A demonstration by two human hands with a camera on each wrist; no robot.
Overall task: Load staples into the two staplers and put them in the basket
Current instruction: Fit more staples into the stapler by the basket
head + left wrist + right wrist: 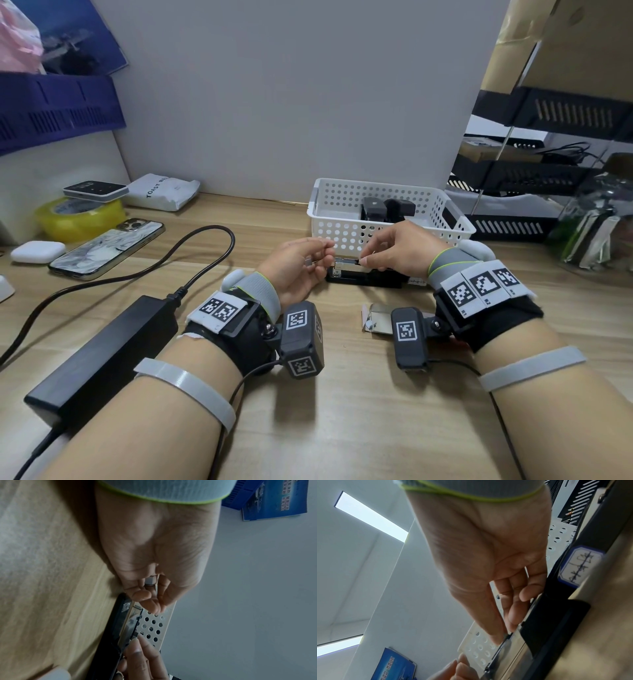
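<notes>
A black stapler (363, 275) lies opened on the wooden desk just in front of the white perforated basket (329, 226). Its metal magazine (510, 654) faces up. My right hand (364, 258) pinches the top of the magazine between thumb and forefinger (505, 632). My left hand (322, 257) hovers beside the stapler's left end with its fingers curled round a short strip of staples (150, 580). A second black stapler (387, 209) rests inside the basket. The wrist views show the stapler (123, 622) against the basket wall (154, 626).
An opened cardboard staple box (375, 318) lies near my right wrist. A black power adapter (102, 353) with its cable, a phone (106, 246), an earbud case (37, 251) and a yellow tape roll (78, 219) fill the left side. Black file trays (513, 171) and a glass jar (596, 222) stand at the right.
</notes>
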